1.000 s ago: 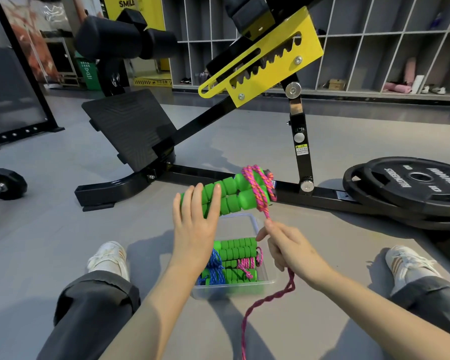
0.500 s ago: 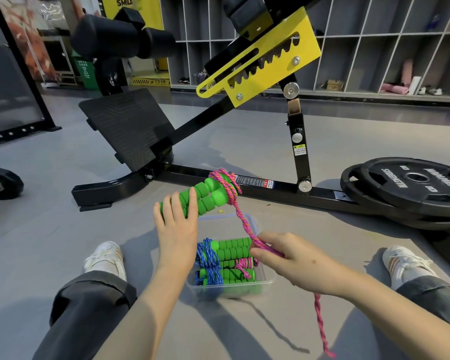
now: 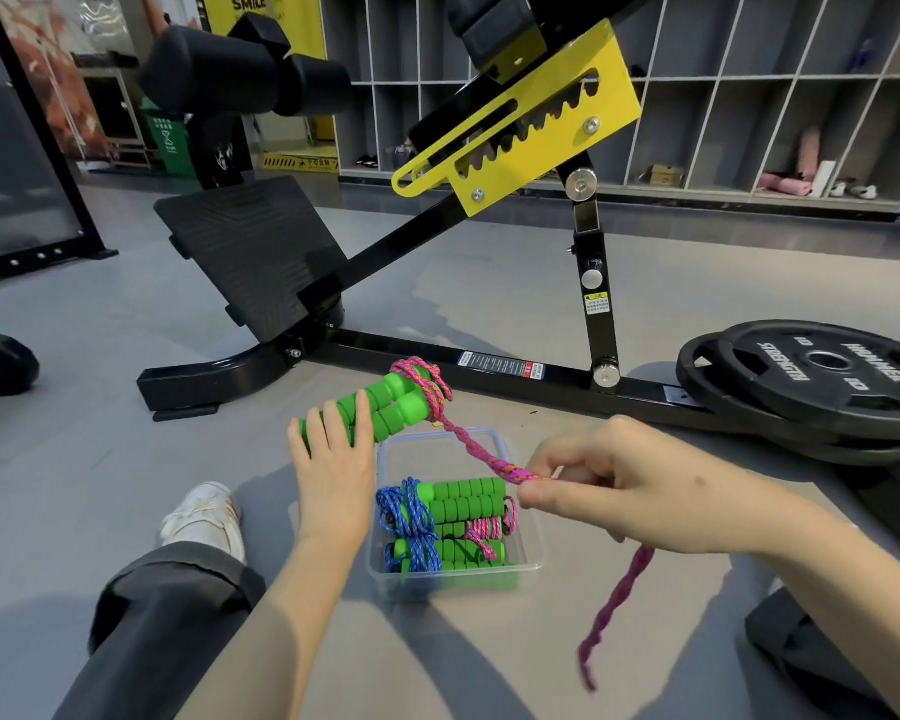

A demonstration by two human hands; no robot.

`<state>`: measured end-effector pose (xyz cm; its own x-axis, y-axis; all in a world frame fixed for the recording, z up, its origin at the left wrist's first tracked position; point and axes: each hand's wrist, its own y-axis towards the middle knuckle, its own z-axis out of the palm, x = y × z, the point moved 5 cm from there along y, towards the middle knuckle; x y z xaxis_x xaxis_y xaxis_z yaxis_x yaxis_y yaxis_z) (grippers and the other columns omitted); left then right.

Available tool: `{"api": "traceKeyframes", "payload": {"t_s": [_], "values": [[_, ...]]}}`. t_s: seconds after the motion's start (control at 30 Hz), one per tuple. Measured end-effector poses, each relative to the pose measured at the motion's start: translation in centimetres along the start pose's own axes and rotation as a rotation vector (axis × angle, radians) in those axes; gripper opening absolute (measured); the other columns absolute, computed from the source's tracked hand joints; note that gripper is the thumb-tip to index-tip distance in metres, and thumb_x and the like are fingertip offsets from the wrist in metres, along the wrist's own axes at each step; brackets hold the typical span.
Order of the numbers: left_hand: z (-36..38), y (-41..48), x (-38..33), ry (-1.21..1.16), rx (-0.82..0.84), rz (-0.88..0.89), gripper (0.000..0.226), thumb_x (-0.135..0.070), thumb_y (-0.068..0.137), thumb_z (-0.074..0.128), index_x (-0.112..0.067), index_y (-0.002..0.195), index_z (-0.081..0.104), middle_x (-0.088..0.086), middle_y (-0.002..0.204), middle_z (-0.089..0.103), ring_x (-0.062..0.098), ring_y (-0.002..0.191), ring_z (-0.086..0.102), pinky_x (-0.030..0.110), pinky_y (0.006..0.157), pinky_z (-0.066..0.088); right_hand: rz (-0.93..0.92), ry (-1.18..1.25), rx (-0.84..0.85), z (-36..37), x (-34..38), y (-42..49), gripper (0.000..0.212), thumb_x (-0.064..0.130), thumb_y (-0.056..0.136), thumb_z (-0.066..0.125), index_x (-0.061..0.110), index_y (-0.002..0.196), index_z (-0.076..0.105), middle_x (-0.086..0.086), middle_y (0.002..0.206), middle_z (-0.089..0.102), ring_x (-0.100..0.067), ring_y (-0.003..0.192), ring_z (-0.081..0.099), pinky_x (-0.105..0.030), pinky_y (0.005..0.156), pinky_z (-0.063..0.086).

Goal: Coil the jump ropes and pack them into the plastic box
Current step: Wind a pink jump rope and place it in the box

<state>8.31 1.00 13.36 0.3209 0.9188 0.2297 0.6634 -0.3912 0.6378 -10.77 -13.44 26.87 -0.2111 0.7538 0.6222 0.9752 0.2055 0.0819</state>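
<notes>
**As seen on head cam: jump-rope packing, item list**

While I watch the feed remotely, I log what shows:

1. Left hand (image 3: 333,475): fingers curled over a pair of green handles (image 3: 385,413), held side by side above the floor (image 3: 489,293), just behind the plastic box (image 3: 533,558).
2. Pink rope (image 3: 479,449): several turns wound round the handles' far ends. One strand runs taut down to the R side.
3. Right hand (image 3: 609,485): thumb & forefinger pinch the pink rope over the box. The tail hangs below the hand, blurred.
4. Plastic box: clear, on the floor btwn the person's legs. Holds packed handles (image 3: 468,504), green, w/ blue rope (image 3: 406,517) coiled at their left end & a pink coil (image 3: 481,530) mid-box. Bundle qty: can't tell.
5. Machine frame (image 3: 489,361): black, behind the box.
6. Weight plates (image 3: 822,376): stacked, far R.
7. Dumbbell (image 3: 1,363): far L edge.
</notes>
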Motion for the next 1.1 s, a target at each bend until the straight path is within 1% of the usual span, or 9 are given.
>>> {"api": "traceKeyframes", "payload": {"t_s": [0.2, 0.27, 0.4, 0.53, 0.67, 0.77, 0.9, 1.0, 1.1], "values": [[-0.9, -0.2, -1.2, -0.001, -0.103, 0.148, 0.082, 0.002, 0.058, 0.042, -0.001, 0.140, 0.039, 0.032, 0.117, 0.049, 0.044, 0.110, 0.044, 0.058, 0.102, 0.028, -0.122, 0.027, -0.155, -2.4, 0.8, 0.9, 0.036, 0.045, 0.090, 0.053, 0.014, 0.079, 0.067, 0.003, 0.054, 0.032, -0.006, 0.052, 0.027, -0.020, 0.048, 0.022], [-1.2, -0.5, -2.0, -0.031, -0.158, 0.224, 0.082, 0.003, 0.062, 0.028, -0.001, 0.143, 0.026, 0.029, 0.123, 0.042, 0.044, 0.115, 0.038, 0.059, 0.103, 0.025, -0.134, 0.001, -0.194, -3.2, 0.9, 1.8, 0.037, 0.046, 0.091, 0.050, 0.015, 0.082, 0.069, -0.006, 0.056, 0.037, -0.014, 0.053, 0.032, -0.028, 0.050, 0.029], [-1.4, -0.8, -3.6, -0.039, -0.203, 0.359, 0.108, 0.008, 0.049, 0.065, -0.003, 0.146, 0.019, 0.026, 0.129, 0.034, 0.044, 0.120, 0.035, 0.059, 0.107, 0.017, -0.133, -0.075, -0.254, -4.6, 0.8, 3.3, 0.036, 0.045, 0.093, 0.048, 0.017, 0.082, 0.068, -0.019, 0.074, 0.058, -0.029, 0.066, 0.051, -0.040, 0.062, 0.041], [-2.9, -1.0, -4.5, -0.129, -0.329, 0.443, 0.080, 0.011, 0.062, 0.044, -0.004, 0.140, 0.032, 0.025, 0.127, 0.037, 0.043, 0.118, 0.038, 0.058, 0.106, 0.024, -0.101, -0.136, -0.395, -6.6, -0.3, 4.4, 0.030, 0.034, 0.096, 0.046, 0.018, 0.083, 0.069, 0.000, 0.054, 0.036, -0.009, 0.048, 0.031, -0.027, 0.049, 0.027], [-4.4, -1.2, -4.8, -0.210, -0.460, 0.471, 0.065, 0.017, 0.077, 0.034, -0.007, 0.137, 0.038, 0.024, 0.126, 0.038, 0.039, 0.120, 0.040, 0.055, 0.111, 0.022, -0.028, -0.099, -0.466, -7.5, -3.0, 5.3, 0.032, 0.035, 0.097, 0.044, 0.016, 0.086, 0.068, -0.008, 0.063, 0.035, -0.018, 0.056, 0.033, -0.030, 0.052, 0.029], [-5.6, -1.2, -4.8, -0.285, -0.520, 0.478, 0.052, 0.011, 0.094, 0.016, -0.006, 0.137, 0.039, 0.022, 0.127, 0.038, 0.037, 0.121, 0.041, 0.053, 0.111, 0.022, 0.032, -0.038, -0.484, -7.4, -5.0, 5.5, 0.033, 0.034, 0.097, 0.044, 0.015, 0.085, 0.067, 0.002, 0.055, 0.033, -0.012, 0.052, 0.032, -0.026, 0.051, 0.028], [-7.4, -0.9, -4.9, -0.365, -0.558, 0.485, 0.049, 0.010, 0.095, 0.020, -0.001, 0.142, 0.029, 0.020, 0.132, 0.037, 0.035, 0.125, 0.038, 0.052, 0.113, 0.021, 0.130, 0.133, -0.511, -6.7, -8.0, 5.7, 0.032, 0.034, 0.098, 0.043, 0.017, 0.081, 0.065, 0.003, 0.053, 0.029, -0.014, 0.049, 0.029, -0.025, 0.050, 0.029], [-8.4, -0.9, -5.0, -0.416, -0.600, 0.468, 0.044, 0.010, 0.096, 0.023, -0.001, 0.137, 0.037, 0.020, 0.132, 0.038, 0.034, 0.125, 0.040, 0.051, 0.112, 0.026, 0.214, 0.322, -0.517, -5.2, -10.3, 5.9, 0.034, 0.032, 0.098, 0.044, 0.014, 0.079, 0.065, 0.007, 0.047, 0.028, -0.012, 0.044, 0.025, -0.023, 0.044, 0.023], [-9.0, -0.7, -4.7, -0.447, -0.628, 0.408, 0.043, 0.011, 0.094, 0.028, 0.000, 0.135, 0.039, 0.020, 0.132, 0.038, 0.034, 0.125, 0.041, 0.051, 0.111, 0.029, 0.270, 0.519, -0.527, -3.1, -11.9, 5.4, 0.028, 0.023, 0.097, 0.048, 0.009, 0.080, 0.066, 0.002, 0.054, 0.053, -0.010, 0.049, 0.048, -0.022, 0.048, 0.037]]}}
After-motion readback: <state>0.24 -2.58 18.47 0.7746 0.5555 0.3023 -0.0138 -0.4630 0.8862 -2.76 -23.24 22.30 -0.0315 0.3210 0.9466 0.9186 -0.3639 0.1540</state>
